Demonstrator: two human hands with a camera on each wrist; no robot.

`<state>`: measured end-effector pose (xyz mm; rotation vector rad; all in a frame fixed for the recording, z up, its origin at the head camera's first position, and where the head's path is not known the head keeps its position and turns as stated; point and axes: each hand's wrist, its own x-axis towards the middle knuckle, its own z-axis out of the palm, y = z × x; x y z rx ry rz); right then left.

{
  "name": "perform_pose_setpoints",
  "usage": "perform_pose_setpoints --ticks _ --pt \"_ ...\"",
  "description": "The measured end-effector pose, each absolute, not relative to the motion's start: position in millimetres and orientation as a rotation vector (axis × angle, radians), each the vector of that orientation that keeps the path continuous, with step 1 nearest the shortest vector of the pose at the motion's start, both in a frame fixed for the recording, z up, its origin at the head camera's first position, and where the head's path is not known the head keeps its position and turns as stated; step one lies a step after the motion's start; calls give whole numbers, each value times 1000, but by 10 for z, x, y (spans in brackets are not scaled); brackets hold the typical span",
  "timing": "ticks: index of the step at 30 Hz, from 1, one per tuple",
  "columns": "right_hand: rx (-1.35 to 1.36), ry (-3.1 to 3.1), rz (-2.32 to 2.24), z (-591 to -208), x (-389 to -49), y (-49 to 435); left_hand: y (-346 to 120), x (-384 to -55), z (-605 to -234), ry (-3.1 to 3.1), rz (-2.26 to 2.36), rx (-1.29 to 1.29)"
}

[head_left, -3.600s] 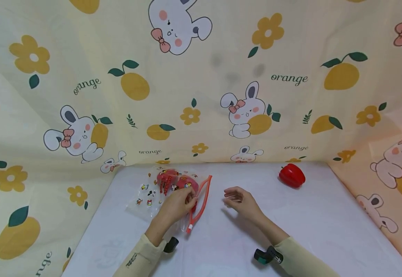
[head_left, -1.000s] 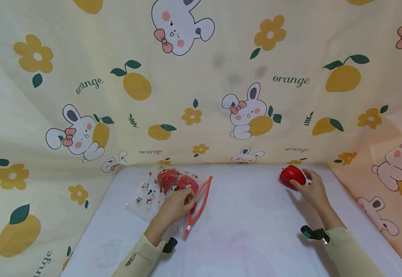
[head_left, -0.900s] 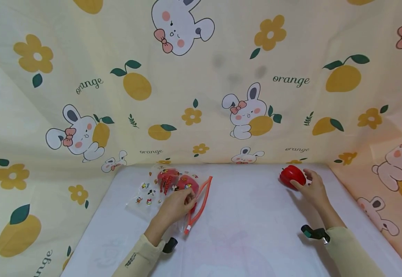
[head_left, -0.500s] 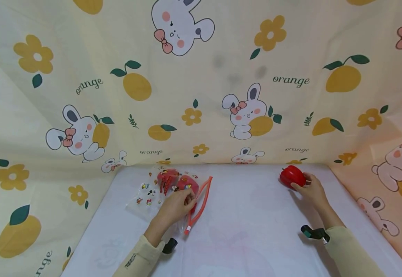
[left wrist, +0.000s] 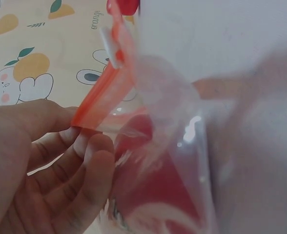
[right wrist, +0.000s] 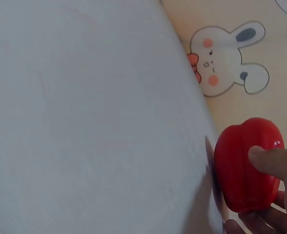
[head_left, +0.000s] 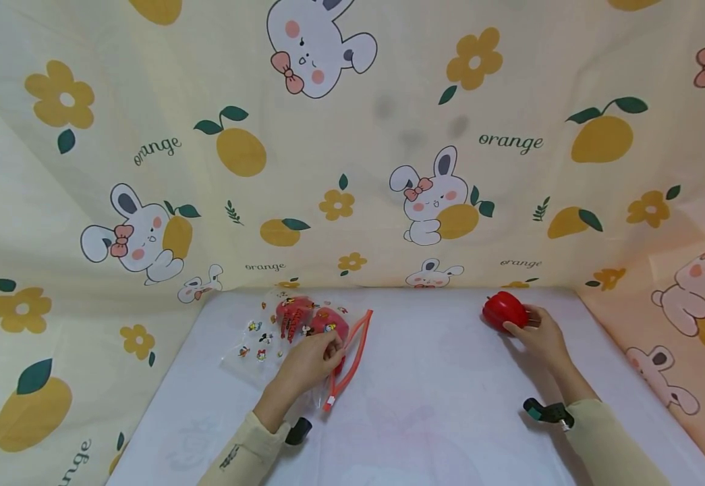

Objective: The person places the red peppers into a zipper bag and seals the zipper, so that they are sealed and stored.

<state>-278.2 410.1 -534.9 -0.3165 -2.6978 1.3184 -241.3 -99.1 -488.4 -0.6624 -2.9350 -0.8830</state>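
White tabletop (head_left: 431,391) beneath a red pepper (head_left: 502,311), rabbit-print cloth (head_left: 352,135) behind

Screened tabletop spot, room type unclear: white table (head_left: 437,412), rabbit-print sheeting (head_left: 364,135) behind.

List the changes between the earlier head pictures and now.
The right hand has moved rightward from near the bag to the red bell pepper and taken hold of it. The pepper has shifted slightly left; whether it is fully off the table is unclear. The left hand stays holding the bag's orange edge, and the bag lies as before.
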Motion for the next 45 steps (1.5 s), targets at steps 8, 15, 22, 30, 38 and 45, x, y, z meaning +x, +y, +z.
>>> perform_pose_setpoints --ticks 8,15,22,30,38,45 --pt "-211 -2690 1329 -5362 -2771 3896 -989 -2414 -4891 -2933 -891 -657" --pt "-113 -2705 1314 -5371 -2767 3700 -989 -2418 -4903 -2927 -893 -668" --pt "-53 -2702 1335 -5318 -2740 3481 -989 -2422 -4910 -2920 -887 -673" --pt "-16 -2707 1366 -5307 -2705 3249 -989 -2420 -4897 -2921 -886 -668" --pt "62 -2706 1376 -5323 -2657 3033 -984 -2420 -4906 -2922 -884 -663" --pt "129 -2685 1390 -5330 -2595 2835 -983 -2414 -4884 -2935 -875 -645"
